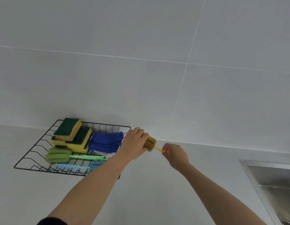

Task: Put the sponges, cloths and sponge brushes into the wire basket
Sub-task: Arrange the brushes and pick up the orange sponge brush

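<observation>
The pale grey surface (149, 192) lies bare between the black wire basket (35, 148) against the tiled wall and the steel sink (270, 179) at right. Just past the basket's right edge, the left hand (133, 146) wraps the yellow sponge brush (151, 142) by its head, while the right hand (176, 155) seemingly pinches its thin handle.

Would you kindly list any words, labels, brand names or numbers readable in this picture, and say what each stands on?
None: no readable text anywhere.
The sponges, blue cloths, green sponge brush, blue sponge brush, wire basket, the yellow sponge brush held by both hands, wall tiles and sink bear no visible print.
</observation>
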Action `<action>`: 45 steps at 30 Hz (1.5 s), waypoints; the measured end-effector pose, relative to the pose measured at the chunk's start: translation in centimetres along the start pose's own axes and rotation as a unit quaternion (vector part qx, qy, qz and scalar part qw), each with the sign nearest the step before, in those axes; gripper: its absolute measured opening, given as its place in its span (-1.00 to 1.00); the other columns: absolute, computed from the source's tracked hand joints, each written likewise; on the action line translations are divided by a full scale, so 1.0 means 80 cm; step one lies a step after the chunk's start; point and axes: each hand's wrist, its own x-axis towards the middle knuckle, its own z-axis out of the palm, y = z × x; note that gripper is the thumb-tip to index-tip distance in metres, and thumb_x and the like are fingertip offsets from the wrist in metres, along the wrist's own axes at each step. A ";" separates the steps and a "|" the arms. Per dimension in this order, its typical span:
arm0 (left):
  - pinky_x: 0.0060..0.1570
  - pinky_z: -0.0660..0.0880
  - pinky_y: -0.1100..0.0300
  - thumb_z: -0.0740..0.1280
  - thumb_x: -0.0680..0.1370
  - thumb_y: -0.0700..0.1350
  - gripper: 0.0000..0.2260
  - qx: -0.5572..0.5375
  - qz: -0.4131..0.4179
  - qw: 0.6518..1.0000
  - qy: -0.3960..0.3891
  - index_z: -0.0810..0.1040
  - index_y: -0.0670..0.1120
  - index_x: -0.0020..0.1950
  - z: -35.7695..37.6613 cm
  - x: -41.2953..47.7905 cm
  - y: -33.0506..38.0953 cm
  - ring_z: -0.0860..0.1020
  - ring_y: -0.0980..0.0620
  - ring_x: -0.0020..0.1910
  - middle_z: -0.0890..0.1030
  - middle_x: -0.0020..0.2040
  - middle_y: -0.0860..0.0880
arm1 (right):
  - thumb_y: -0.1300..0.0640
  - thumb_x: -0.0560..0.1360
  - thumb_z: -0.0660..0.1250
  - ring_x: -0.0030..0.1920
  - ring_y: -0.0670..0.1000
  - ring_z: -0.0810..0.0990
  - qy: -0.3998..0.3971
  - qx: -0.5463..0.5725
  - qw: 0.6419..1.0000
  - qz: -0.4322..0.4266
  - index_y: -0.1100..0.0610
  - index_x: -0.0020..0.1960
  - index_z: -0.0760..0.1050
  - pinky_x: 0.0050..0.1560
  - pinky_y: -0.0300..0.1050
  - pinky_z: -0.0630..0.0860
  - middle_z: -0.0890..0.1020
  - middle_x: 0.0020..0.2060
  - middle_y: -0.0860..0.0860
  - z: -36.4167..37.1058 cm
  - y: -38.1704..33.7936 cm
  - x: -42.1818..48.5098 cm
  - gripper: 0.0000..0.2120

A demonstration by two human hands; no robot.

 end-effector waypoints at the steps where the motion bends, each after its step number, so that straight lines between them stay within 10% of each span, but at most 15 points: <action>1: -0.25 0.55 0.09 0.54 0.17 0.11 -0.60 -0.001 -0.009 1.000 -0.003 0.56 -0.07 -0.14 -0.009 -0.008 -0.014 0.61 -0.05 -0.17 0.63 -0.20 -0.01 | 0.11 0.55 0.20 0.09 0.10 0.53 0.007 -0.008 1.000 -0.018 0.11 0.12 0.50 0.00 -0.08 0.46 0.59 0.07 0.06 -0.002 -0.014 0.002 -0.80; 9: 0.25 0.32 0.06 0.26 0.49 0.14 -0.55 -0.014 -0.111 0.992 -0.056 0.34 -0.06 0.30 -0.049 -0.084 -0.118 0.37 -0.05 0.26 0.45 0.28 -0.04 | 0.22 0.57 0.11 0.15 0.09 0.49 -0.001 -0.073 0.987 -0.143 0.12 0.19 0.46 0.01 -0.05 0.45 0.56 0.09 0.08 0.025 -0.135 0.021 -0.75; 38: -0.08 0.36 0.19 0.32 0.42 0.20 -0.58 -0.166 -0.254 0.899 -0.317 0.45 -0.05 0.13 0.050 -0.211 -0.316 0.42 0.07 -0.10 0.46 -0.09 0.05 | 0.21 0.57 0.14 0.08 0.10 0.54 -0.160 -0.098 0.975 -0.118 0.08 0.15 0.49 0.08 -0.09 0.47 0.57 0.10 0.08 0.229 -0.293 0.081 -0.78; 45: 0.13 0.43 0.09 0.37 0.38 0.20 -0.47 -0.137 -0.233 0.915 -0.299 0.37 -0.04 0.23 0.055 -0.210 -0.314 0.45 -0.02 0.17 0.47 0.21 -0.05 | 0.17 0.57 0.09 0.02 0.07 0.51 -0.173 -0.085 0.976 -0.098 0.10 0.10 0.49 -0.04 -0.14 0.39 0.56 0.03 0.08 0.230 -0.294 0.081 -0.77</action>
